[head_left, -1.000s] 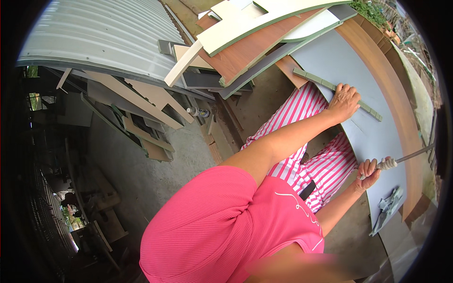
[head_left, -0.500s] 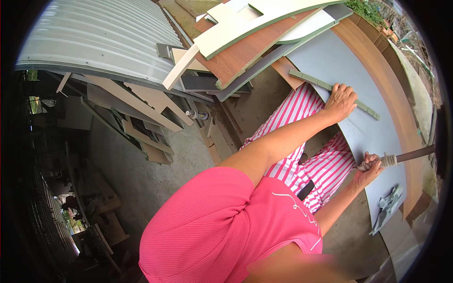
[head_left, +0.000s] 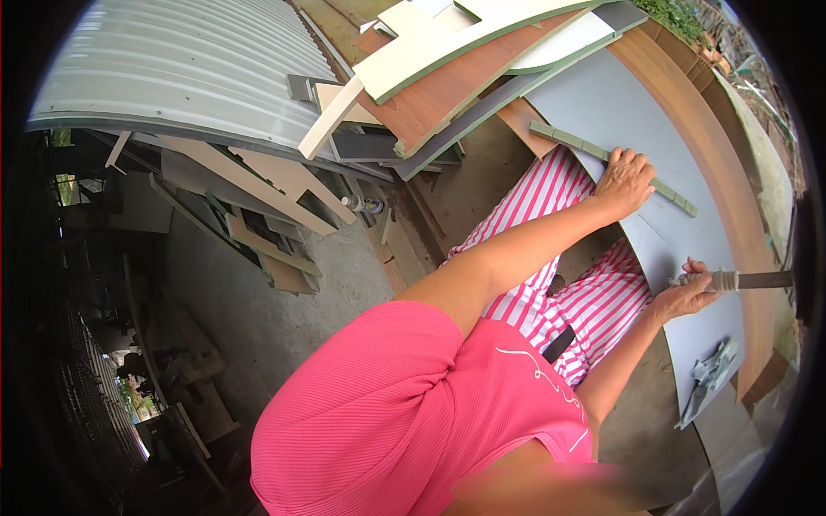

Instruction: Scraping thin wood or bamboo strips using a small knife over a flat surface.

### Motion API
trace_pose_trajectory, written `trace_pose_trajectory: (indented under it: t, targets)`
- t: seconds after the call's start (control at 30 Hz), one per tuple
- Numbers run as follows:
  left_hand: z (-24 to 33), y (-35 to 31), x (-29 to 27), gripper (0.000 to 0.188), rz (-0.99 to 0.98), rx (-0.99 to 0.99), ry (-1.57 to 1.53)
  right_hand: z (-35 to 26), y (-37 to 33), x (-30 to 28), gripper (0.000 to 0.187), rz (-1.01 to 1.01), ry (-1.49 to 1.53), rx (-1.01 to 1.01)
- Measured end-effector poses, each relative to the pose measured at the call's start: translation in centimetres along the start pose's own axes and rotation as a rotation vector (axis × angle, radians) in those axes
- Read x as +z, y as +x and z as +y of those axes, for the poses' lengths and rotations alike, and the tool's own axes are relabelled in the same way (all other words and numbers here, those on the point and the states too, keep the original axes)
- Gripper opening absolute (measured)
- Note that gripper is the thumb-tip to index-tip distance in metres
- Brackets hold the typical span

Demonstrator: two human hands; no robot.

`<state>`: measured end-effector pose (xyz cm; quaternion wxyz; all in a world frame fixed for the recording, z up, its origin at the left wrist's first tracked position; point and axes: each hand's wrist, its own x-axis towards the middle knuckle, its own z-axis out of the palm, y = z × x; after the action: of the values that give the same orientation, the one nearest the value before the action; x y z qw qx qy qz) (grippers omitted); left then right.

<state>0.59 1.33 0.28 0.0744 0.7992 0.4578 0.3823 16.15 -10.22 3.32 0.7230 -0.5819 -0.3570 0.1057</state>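
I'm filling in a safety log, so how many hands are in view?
2: the left hand on the green strip, and the right hand around the wrapped handle. No others show, though some may be hidden in shadow.

The left hand (head_left: 625, 183) bends its fingers over a green strip (head_left: 673, 198) lying on the grey surface (head_left: 602, 95). The right hand (head_left: 686, 297) grips the wrapped handle (head_left: 721, 281) of a dark rod (head_left: 761, 279). Near that hand lies a crumpled greyish bundle (head_left: 712, 370); boards (head_left: 469, 90) are piled beside the surface.
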Motion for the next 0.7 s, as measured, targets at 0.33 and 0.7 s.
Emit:
trace_pose_trajectory:
  t: [0.33,0.7]
  targets:
    - [0.1,0.1,-0.1,0.02,-0.002,0.001,0.009,-0.4,-3.4,-1.5,0.054,0.004,-0.069,0.06]
    - [0.0,0.0,0.0,0.019,0.017,0.012,-0.014,-0.3,-1.5,-0.3,0.061,-0.071,-0.032,0.014]
